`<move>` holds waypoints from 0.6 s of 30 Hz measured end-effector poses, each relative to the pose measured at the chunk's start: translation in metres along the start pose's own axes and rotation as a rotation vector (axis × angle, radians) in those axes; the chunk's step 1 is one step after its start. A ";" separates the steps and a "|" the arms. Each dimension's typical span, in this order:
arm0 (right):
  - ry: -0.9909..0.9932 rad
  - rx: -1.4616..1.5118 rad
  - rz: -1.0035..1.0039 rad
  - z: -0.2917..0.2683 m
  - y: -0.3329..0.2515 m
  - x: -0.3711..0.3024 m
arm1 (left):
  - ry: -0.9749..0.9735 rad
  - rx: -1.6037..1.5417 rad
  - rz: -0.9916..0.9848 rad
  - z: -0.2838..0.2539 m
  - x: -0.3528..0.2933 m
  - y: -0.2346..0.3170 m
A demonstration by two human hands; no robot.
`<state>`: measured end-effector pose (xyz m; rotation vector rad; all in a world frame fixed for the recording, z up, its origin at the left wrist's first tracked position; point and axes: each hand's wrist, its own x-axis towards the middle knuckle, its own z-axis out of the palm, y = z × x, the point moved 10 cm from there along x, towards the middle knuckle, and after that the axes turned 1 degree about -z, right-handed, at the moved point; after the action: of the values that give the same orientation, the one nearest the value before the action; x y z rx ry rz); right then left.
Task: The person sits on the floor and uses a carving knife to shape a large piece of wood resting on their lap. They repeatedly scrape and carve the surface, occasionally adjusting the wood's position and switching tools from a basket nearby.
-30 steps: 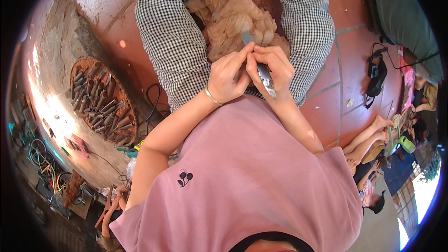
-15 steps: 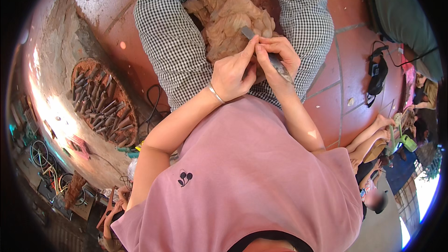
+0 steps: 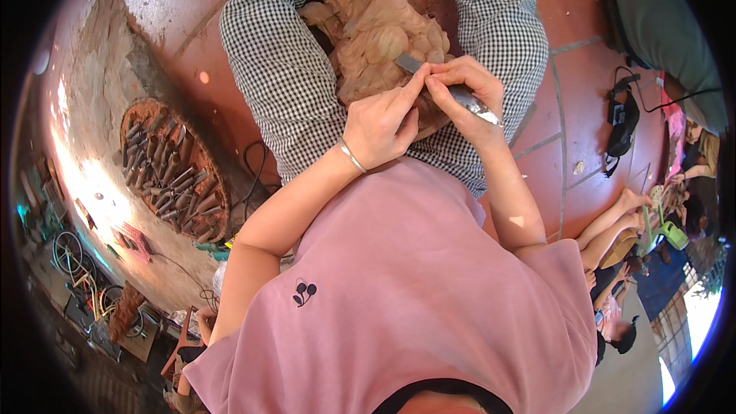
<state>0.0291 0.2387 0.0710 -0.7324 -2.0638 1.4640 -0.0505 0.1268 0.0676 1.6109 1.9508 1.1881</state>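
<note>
Between my knees lies a light brown wood carving with rounded, lumpy relief on its surface. My right hand is closed around a chisel, whose flat grey blade rests against the carving. The shiny rear end of the chisel shows beside my right palm. My left hand, with a silver bangle at the wrist, has its index fingertip pressed to the blade next to the right fingertips. Its other fingers are curled in, and the fingertips of both hands meet at the chisel.
At left, a round container full of chisels stands on a grey slab. Red floor tiles surround my legs. A black strapped pouch lies at right. Other people sit farther off at the right edge and lower left.
My right hand and forearm have swung a little to the right, turning the chisel flatter across the carving. The left fingertip has followed the blade slightly rightward.
</note>
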 end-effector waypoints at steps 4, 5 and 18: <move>0.031 0.003 -0.073 0.001 -0.009 0.007 | 0.000 -0.022 -0.058 -0.002 0.004 0.000; 0.019 0.010 -0.073 0.002 -0.007 0.007 | -0.004 -0.020 -0.074 -0.002 0.003 -0.001; -0.094 -0.010 -0.073 0.001 -0.006 0.013 | -0.015 -0.021 -0.067 -0.001 0.003 -0.002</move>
<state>0.0177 0.2449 0.0777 -0.5953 -2.1460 1.4740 -0.0535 0.1288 0.0672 1.5276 1.9601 1.1637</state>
